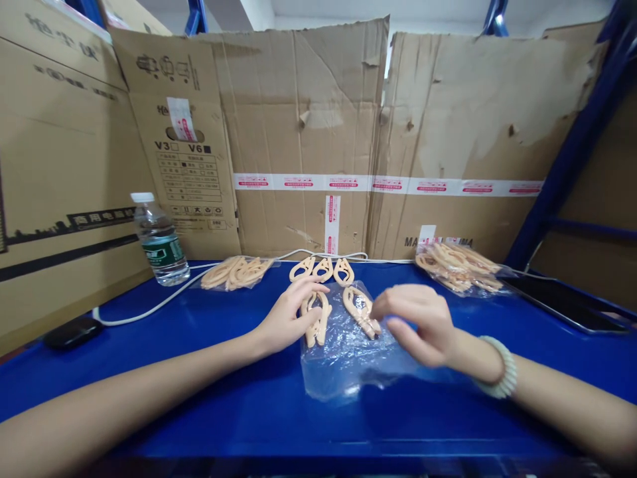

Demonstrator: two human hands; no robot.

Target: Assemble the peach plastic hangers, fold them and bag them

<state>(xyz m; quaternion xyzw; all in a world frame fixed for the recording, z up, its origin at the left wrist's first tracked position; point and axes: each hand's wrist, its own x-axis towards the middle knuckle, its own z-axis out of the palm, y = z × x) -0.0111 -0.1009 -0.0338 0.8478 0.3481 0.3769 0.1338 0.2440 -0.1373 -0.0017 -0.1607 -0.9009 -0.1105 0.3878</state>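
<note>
A clear plastic bag point(338, 372) lies flat on the blue tabletop in front of me. On or in it are two beige loop-shaped pieces that look like folded plastic hangers: a left hanger point(322, 324) and a right hanger point(357, 309). My left hand point(288, 312) rests over the left one, thumb and fingers apart. Beside the right one is my right hand point(423, 318), fingers curled and blurred; whether they grip it is unclear. Just behind the bag, three more beige hangers point(343, 271) stand in a row.
Bagged beige hangers lie in a left pile point(236, 272) and a right pile point(458, 265). A water bottle point(162, 245), a white cable point(134, 320) and a black device point(73, 332) are at left. A dark tablet point(565, 302) lies right. Cardboard point(308, 133) walls the back.
</note>
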